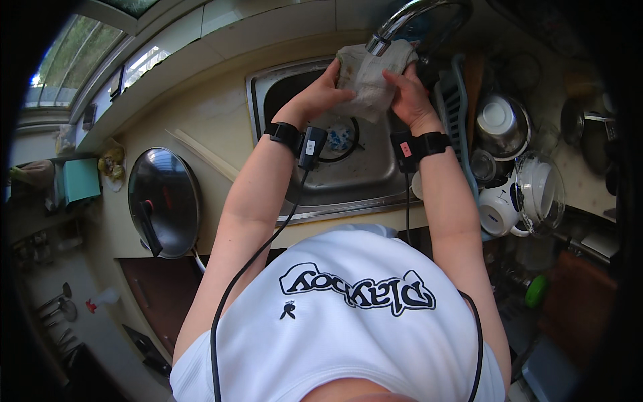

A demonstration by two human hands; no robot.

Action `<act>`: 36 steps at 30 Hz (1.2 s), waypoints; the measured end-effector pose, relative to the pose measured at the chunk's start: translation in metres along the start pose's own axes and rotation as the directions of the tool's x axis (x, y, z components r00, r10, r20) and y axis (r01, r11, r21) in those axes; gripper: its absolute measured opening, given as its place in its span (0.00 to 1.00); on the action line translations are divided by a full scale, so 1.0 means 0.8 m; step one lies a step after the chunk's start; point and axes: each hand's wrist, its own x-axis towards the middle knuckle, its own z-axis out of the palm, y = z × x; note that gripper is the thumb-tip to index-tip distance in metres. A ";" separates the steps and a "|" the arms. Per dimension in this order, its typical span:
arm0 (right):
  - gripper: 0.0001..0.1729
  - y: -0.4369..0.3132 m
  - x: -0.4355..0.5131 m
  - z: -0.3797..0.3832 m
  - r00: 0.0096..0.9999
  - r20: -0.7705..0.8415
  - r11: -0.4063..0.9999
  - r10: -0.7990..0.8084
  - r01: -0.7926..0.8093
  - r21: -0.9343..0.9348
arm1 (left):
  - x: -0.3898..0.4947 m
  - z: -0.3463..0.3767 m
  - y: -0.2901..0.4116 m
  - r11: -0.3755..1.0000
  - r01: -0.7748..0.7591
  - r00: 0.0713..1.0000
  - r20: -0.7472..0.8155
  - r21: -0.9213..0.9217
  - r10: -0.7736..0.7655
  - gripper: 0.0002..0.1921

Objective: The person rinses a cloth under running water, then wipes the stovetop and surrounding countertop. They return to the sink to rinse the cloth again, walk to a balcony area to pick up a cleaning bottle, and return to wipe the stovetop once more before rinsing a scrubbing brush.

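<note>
A pale, stained cloth (369, 83) hangs spread between my two hands, over the far part of a stainless steel sink (361, 178). Its left side is in the grip of my left hand (324, 93), thumb laid across the front. My right hand (411, 95) has hold of the opposite side. The spout of a chrome faucet (379, 42) comes down in front of the cloth's upper edge. Whether water runs cannot be made out. Below the cloth, something blue and white (339, 138) lies at the sink's drain, partly hidden by my left wrist strap.
A dish rack (459, 95) stands right of the sink, near metal bowls (502, 120), a white mug (497, 208) and a glass bowl (552, 196). On the left counter are a lidded pan (163, 201) and pale wooden sticks (203, 153). Cables (256, 254) run from both wrists.
</note>
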 end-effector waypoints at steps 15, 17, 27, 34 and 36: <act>0.34 0.030 0.010 0.019 0.993 0.116 0.926 -0.012 0.055 -0.374 | -0.020 -0.017 -0.004 0.986 -0.149 0.957 -0.262 -0.080 0.123 0.38; 0.31 0.032 0.014 0.021 0.995 0.097 0.937 -0.035 0.066 -0.344 | -0.024 -0.019 -0.005 0.988 -0.153 0.946 -0.295 -0.032 0.137 0.38; 0.19 0.031 0.016 -0.015 0.986 -0.166 0.880 -0.027 -0.056 -0.471 | -0.021 -0.018 0.006 0.968 -0.201 0.937 -0.319 -0.151 0.145 0.33; 0.31 0.057 -0.004 -0.040 0.943 -0.304 0.973 0.135 -0.184 -0.138 | -0.010 0.008 0.018 0.911 -0.177 0.980 -0.152 -0.373 0.128 0.39; 0.35 0.056 -0.005 -0.037 0.965 -0.239 0.980 0.107 -0.143 -0.137 | -0.010 0.010 0.019 0.923 -0.152 0.987 -0.102 -0.354 0.124 0.43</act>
